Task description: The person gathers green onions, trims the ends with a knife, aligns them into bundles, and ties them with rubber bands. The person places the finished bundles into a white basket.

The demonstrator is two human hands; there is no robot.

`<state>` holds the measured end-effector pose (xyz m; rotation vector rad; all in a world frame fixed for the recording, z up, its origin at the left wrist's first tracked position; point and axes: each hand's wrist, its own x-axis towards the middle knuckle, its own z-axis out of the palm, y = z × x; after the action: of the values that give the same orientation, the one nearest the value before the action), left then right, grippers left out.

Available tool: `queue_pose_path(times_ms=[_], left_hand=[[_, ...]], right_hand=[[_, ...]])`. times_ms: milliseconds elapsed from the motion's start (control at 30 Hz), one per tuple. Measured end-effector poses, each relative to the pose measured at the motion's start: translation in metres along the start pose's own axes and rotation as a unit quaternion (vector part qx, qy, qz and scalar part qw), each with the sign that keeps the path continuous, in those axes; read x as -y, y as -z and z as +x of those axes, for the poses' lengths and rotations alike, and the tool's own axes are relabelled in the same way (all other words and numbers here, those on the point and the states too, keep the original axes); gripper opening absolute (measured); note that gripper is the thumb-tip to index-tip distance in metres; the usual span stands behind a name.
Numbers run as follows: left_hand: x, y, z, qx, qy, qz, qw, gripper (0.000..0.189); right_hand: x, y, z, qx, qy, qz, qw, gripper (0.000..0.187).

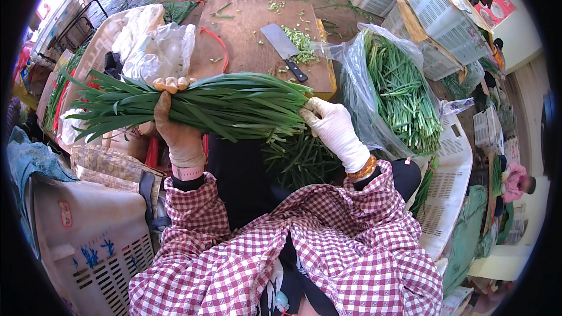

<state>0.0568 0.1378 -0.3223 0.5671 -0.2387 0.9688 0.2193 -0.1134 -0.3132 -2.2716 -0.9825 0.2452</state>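
Note:
A thick bunch of green garlic chives (237, 105) lies crosswise before me, leaf tips to the left and cut ends to the right. My left hand (175, 127), in a stained glove, is wrapped around its leafy part. With a white striped glove on, my right hand (331, 125) has its fingers closed at the stem ends. Beyond the bunch, a cleaver (279, 44) rests on a wooden board (246, 30) beside chopped stem pieces (300, 46). More chives (303, 158) lie low beneath the bunch, partly hidden.
At right, a clear plastic bag (351, 83) holds many chives above a white crate (443, 184). Plastic bags (153, 48) fill a basket at left. A large crate (88, 215) stands near my left elbow. Stacked crates (448, 17) are at upper right; a person (516, 182) is farther off.

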Motion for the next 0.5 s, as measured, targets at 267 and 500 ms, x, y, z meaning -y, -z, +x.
queue_pose_path(times_ms=[267,500], left_hand=[[-0.001,-0.002,-0.003,-0.036,0.012,-0.036,0.999,0.015],[-0.003,-0.002,-0.006,-0.101,0.014,0.007,0.995,0.018]], right_hand=[[-0.107,-0.015,-0.025,0.015,-0.079,-0.351,0.933,0.022],[-0.136,0.015,-0.035,-0.063,-0.186,0.193,0.961,0.017]])
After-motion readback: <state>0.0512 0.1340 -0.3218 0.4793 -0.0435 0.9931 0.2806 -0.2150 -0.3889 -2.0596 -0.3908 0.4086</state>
